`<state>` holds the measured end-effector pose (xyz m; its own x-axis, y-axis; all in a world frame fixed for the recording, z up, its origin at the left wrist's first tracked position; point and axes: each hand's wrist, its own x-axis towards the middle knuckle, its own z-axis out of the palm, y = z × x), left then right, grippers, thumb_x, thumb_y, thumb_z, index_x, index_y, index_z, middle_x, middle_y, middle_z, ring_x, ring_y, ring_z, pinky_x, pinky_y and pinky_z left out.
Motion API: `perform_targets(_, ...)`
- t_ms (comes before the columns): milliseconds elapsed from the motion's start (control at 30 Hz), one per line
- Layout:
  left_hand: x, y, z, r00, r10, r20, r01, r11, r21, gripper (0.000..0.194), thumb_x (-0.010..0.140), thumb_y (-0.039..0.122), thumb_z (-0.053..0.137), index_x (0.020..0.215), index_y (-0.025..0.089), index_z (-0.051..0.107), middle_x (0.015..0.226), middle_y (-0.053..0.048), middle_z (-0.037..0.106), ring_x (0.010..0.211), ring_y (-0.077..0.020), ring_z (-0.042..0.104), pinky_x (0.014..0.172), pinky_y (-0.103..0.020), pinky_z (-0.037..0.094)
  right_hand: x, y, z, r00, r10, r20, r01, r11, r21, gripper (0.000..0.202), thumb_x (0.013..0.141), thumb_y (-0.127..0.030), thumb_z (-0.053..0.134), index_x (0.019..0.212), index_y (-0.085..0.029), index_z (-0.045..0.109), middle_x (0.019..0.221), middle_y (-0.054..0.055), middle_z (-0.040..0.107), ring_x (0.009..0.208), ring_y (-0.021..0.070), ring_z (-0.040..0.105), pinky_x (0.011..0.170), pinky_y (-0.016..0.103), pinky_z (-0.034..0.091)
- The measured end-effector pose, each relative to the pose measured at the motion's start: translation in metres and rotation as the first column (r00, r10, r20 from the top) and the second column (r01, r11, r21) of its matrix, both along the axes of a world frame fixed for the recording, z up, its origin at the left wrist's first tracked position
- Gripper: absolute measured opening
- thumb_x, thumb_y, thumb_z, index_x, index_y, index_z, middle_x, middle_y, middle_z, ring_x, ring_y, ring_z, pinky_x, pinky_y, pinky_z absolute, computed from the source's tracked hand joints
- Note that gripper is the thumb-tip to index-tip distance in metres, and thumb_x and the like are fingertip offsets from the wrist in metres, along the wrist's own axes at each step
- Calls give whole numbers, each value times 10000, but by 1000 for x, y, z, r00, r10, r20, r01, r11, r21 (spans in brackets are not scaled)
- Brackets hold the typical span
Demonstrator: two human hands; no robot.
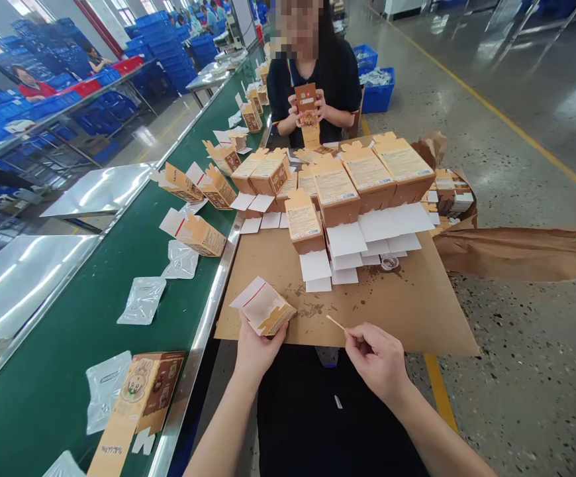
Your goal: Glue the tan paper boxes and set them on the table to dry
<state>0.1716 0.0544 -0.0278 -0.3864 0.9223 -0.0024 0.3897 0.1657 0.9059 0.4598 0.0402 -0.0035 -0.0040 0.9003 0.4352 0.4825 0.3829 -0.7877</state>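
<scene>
My left hand [257,352] is closed around a small tan cardboard box [263,306], its white flap with a red line raised, at the near left of the cardboard-topped table. Between the thumb and fingers of my right hand [376,361] is a thin cotton swab [336,322], its tip pointing left towards the box but apart from it. Dark wet spots mark the cardboard sheet [417,311] beyond both hands. A small clear round dish [390,263] sits there, close to the white flaps of the stacked boxes [337,192].
To the left runs a green conveyor belt [89,298] with a metal edge, carrying open boxes [201,235], clear plastic packets [142,300] and a flattened carton [136,404]. Across the table, a co-worker [337,86] holds a brown box [306,99]. Brown paper [516,253] sticks out right.
</scene>
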Motion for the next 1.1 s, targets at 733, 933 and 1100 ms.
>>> perform_targets(733,-135,47,28,849,490,-197,-490,870,52,1204,700,447,1059,1700,203,433,1635,-263,687,1645,-498,642,1387,-680,506,14,23,-7,990,-29,-139,31,999,13,363,1070,-388,760,725,-277,783,561,-1,651,435,191,604,430,276,535)
perform_targets(933,-59,27,35,916,394,-76,-326,841,432,1090,959,605,908,1860,261,398,1919,-270,438,1842,-460,415,1504,-644,358,48,6,0,985,-127,-121,121,991,-55,329,1074,-417,789,769,-300,827,594,40,705,451,246,649,431,352,596)
perform_targets(1100,11,127,48,973,61,224,-113,968,224,698,1052,717,756,1570,248,753,1513,-203,778,1436,-387,785,1260,-553,631,47,7,2,976,-179,-125,170,983,-76,397,1089,-495,784,757,-284,830,611,47,716,477,238,654,447,356,597)
